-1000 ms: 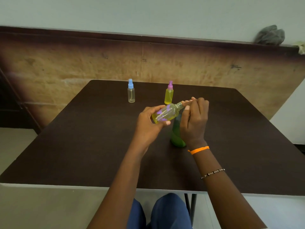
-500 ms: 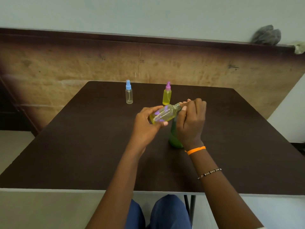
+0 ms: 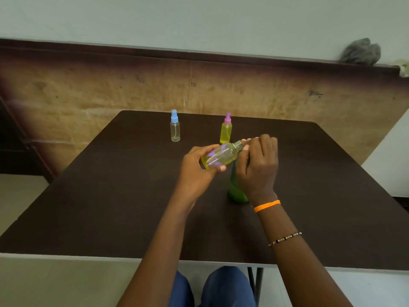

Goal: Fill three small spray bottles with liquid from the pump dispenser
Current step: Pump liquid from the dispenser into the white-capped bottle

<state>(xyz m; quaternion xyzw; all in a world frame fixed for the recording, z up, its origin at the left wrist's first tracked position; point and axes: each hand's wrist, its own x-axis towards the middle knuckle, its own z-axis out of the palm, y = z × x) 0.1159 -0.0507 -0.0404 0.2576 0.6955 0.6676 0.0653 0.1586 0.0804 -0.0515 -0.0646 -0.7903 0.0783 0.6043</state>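
So there are 3 small spray bottles total and 1 green pump bottle [image 3: 236, 187], all on or over a dark brown table [image 3: 110, 196]. 2 of the small ones stand upright at the far end, well apart from each other: a clear one w/ a blue cap [image 3: 175, 126] on the left, looks empty, and a yellow-filled one w/ a pink cap [image 3: 226, 128] to its right. The 3rd bottle [image 3: 221, 156] is in the air above the table, tilted w/ its neck pointing up and right, yellow liquid pooled in the low end. Left hand [image 3: 199, 167] is curled round its body, thumb underneath, fingers wrapped over the far side. Right hand [image 3: 257, 167] sits right at the bottle's neck, fingers bunched together and pinching at the opening, can't tell exactly what's between them. The green bottle stands just behind/under the right hand, top hidden. Both forearms reach in from the near edge; right wrist has 2 bands, an orange one [image 3: 266, 205] and a beaded one [image 3: 285, 238].
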